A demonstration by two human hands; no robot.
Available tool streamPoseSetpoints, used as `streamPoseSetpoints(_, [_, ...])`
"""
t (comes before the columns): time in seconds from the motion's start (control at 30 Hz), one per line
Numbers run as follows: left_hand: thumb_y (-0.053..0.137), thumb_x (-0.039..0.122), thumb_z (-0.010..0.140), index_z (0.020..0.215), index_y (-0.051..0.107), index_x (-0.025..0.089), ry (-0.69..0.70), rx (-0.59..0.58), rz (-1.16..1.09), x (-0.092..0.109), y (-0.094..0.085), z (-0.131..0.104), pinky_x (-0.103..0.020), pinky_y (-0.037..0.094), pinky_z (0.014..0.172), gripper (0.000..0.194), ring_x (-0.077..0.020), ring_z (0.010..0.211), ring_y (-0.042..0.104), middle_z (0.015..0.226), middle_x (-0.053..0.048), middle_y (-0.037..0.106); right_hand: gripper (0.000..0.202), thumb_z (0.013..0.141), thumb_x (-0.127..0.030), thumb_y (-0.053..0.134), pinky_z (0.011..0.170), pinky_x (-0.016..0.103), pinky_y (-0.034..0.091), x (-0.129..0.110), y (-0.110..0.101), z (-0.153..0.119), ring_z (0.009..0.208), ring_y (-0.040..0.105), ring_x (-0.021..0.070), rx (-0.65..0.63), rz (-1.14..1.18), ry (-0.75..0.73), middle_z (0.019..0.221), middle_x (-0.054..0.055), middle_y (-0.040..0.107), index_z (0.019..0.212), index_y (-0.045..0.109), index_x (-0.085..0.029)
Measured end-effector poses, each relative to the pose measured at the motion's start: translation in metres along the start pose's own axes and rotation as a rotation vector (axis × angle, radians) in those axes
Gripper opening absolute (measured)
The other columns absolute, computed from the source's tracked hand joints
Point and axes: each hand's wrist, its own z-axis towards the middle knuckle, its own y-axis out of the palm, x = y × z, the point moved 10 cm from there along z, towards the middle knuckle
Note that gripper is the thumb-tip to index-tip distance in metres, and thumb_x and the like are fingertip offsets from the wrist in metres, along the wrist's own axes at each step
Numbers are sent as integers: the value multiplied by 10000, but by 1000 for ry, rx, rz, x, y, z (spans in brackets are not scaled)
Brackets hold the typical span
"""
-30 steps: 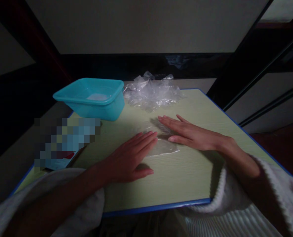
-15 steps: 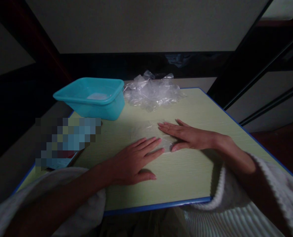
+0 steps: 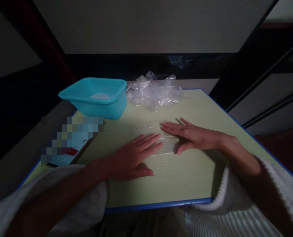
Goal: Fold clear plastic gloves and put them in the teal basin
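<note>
L hand (image 3: pixel 130 159) is palm-down, fingers straight & thumb out wide, R hand (image 3: pixel 190 135) likewise, both at the clear plastic film (image 3: pixel 168 146) mid-tbl (image 3: pixel 181 184), its outline partly hidden under fingers, v. hard to make out from here.

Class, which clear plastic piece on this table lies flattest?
The clear plastic piece partly beneath the bare left hand and bare right hand; the others lie in a crumpled, clear plastic heap beside the turquoise rectangular tub.
</note>
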Motion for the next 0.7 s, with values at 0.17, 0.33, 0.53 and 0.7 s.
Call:
streamPoseSetpoints(0.17, [260, 317, 954, 1424, 183, 154, -155, 72, 43, -31, -12, -7, -432, 102, 1116, 503, -190, 1394, 71, 1512, -110, 147, 675, 893, -525, 368, 1077, 572, 42, -19, -3, 6, 1369, 147, 258, 104, -43, -63, 1486, 131, 182, 1436, 162, -182])
streamPoseSetpoints(0.33, [284, 290, 940, 1398, 232, 72, -229, -13, 130, -45, 4, -3, -420, 126, 1109, 510, -200, 1392, 93, 1502, -142, 176, 686, 917, -517, 295, 1097, 527, 63, -25, 7, 13, 1376, 112, 230, 113, -98, -50, 1482, 172, 159, 1434, 141, -94])
streamPoseSetpoints(0.53, [338, 330, 930, 1398, 227, 81, -256, -68, 193, -45, 7, -3, -418, 138, 1100, 541, -212, 1390, 101, 1500, -147, 176, 691, 913, -537, 281, 1099, 531, 48, -21, 14, 14, 1376, 83, 233, 92, -74, -29, 1490, 164, 130, 1445, 109, -131])
streamPoseSetpoints(0.7, [375, 461, 910, 1413, 203, 113, -267, -95, 227, -50, 6, -9, -418, 122, 1100, 635, -224, 1391, 92, 1503, -144, 162, 716, 900, -561, 292, 1102, 526, 38, -18, 17, 13, 1376, 71, 236, 66, -65, -8, 1494, 155, 112, 1447, 102, -139])
